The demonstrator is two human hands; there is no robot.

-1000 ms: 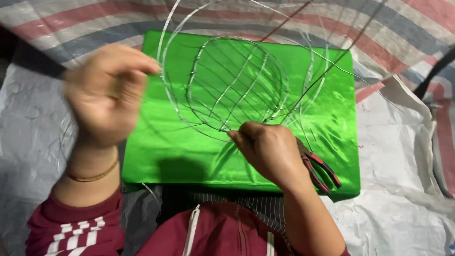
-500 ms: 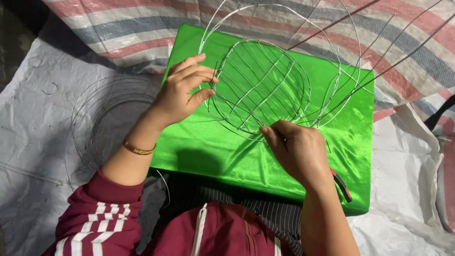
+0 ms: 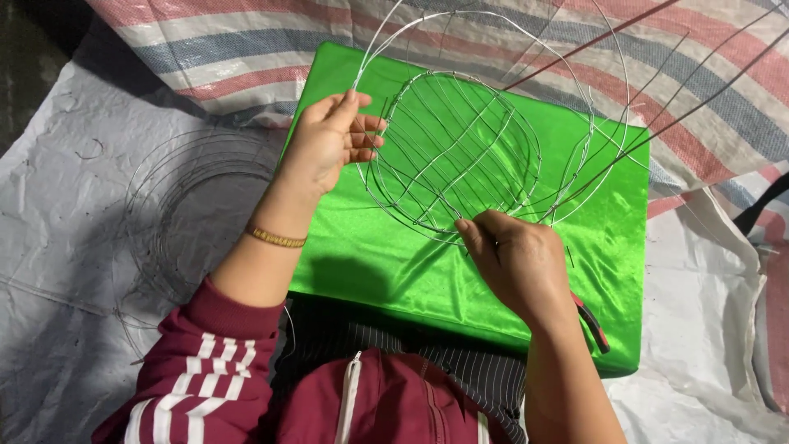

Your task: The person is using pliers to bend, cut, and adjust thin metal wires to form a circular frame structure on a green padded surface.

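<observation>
One wire frame (image 3: 452,152), one green cushion (image 3: 394,263), two hands (image 3: 329,144).

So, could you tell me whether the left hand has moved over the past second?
Yes. The left hand has moved right, from beyond the green cushion's left edge onto the wire frame's left rim, which it now grips.

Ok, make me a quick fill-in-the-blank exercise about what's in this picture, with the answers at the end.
1. The wire frame rests on a bright ____ cushion.
2. The left hand wears a ____ at the wrist.
3. The right hand grips the frame's ____ edge, the one closest to the person.
4. Coils of loose wire lie on the white sheet to the ____ of the cushion.

Answers: green; bracelet; near; left
</observation>
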